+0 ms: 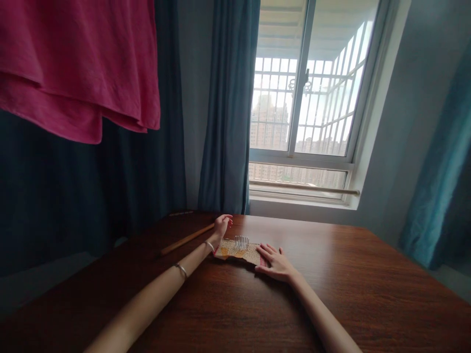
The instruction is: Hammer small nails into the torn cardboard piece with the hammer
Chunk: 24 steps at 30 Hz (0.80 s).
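Observation:
A pale, ragged-edged board (pixel 230 249), dotted with many small holes and marked with orange patches, lies on the table. Several thin metal pins (pixel 242 241) stand upright in a row near its far edge. My right hand (pixel 274 262) rests flat over the board's right end, fingers stretched out and touching it. Above the far left corner of the board is my left hand (pixel 222 226), its fingers curled in toward each other. Whatever may be between those fingertips is too small to make out. The board's left end is partly hidden behind my left wrist, which wears a bangle.
A long wooden stick (pixel 187 239) lies left of my left forearm on the brown wooden table (pixel 349 294). Further back is a thin object (pixel 181 213) near the curtain (pixel 228 122). A pink cloth (pixel 81 63) hangs at upper left. A barred window (pixel 301 98) is behind the table.

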Available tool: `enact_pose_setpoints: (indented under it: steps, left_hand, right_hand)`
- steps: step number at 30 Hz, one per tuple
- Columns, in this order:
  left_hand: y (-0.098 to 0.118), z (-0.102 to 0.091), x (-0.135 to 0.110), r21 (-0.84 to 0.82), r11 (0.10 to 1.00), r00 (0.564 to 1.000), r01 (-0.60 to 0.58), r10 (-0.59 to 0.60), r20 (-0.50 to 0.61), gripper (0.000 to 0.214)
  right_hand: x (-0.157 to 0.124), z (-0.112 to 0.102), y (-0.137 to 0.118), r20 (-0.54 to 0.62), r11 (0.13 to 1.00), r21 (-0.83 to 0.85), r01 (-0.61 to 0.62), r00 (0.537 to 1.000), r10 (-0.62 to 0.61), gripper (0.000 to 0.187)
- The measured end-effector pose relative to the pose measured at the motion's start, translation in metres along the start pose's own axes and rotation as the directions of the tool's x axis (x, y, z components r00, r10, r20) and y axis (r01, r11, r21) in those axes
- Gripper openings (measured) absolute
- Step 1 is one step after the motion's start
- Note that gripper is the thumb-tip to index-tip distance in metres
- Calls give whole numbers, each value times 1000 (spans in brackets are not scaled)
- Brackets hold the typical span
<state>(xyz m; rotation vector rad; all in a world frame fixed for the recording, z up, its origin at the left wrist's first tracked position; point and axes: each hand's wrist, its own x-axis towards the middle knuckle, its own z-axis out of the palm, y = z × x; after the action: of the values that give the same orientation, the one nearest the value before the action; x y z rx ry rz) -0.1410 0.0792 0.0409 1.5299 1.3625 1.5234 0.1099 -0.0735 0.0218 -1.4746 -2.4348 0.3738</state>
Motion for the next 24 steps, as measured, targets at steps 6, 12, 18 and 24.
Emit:
enact_pose_setpoints:
  steps: [6,12,18,24]
  left_hand:
    - [-12,-11,-35,-153,987,993,49,-65,-99,35]
    - [-30,-37,-40,-150,978,947,145,-181,-265,36]
    - [-40,-49,-44,-66,989,970,134,-144,-193,32]
    - [-35,-58,-51,124,987,993,103,-108,38,17]
  right_hand:
    - [29,10,-22,40,998,24,62,997,-63,79]
    - [58,9,-30,68,988,150,28,997,-39,79]
    - [92,3,-57,-264,987,155,-52,960,92,51]
    - [117,32,-84,-350,979,189,-72,927,136,34]
